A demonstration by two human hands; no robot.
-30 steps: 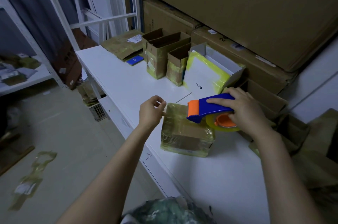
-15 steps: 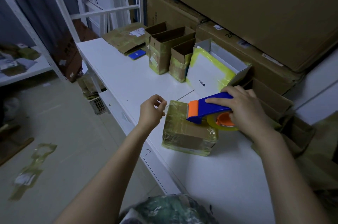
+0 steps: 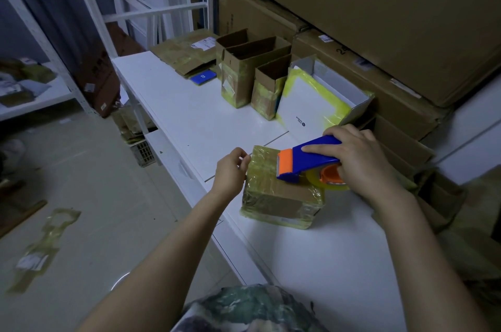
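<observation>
Taping step: the box point(image 3: 279, 196) sits near the tabletop's point(image 3: 325, 264) 9 o'clock edge. The right hand's point(image 3: 360, 158) grip wraps the tape dispenser point(image 3: 309, 159) on top of it. The left hand point(image 3: 230, 171) pinches the tape point(image 3: 253, 162) at the box's 9 o'clock corner. The likely next move is drawing the dispenser toward 3 o'clock.

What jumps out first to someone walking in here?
The bright blue and orange tape dispenser, gripped by the right hand on top of a small tape-wrapped box near the edge of the white table. The left hand pinches the tape end at the box's left corner. Behind, huge brown cartons are stacked.
</observation>
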